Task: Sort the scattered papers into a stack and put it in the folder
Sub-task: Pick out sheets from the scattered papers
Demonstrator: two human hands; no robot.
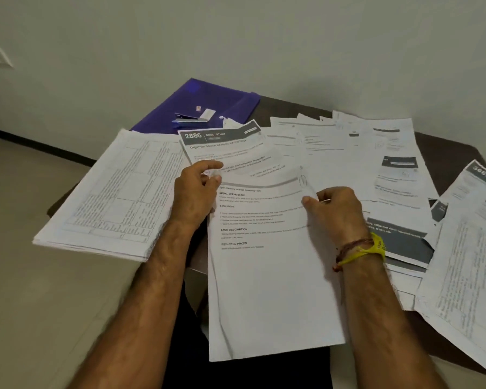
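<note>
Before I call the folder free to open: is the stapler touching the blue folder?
Touching. The head view shows the stapler lying flat on the blue folder, with no gap beneath it.

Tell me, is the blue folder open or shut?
Shut: the blue folder lies flat with its cover down, a stapler resting on top.

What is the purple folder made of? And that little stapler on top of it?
The purple folder looks like thin plastic: its colour is see-through and slightly glossy, with a snap button on the flap. The stapler seems to be shiny metal on top, since it glints silver, probably with a dark plastic base, though blur hides detail.
</note>
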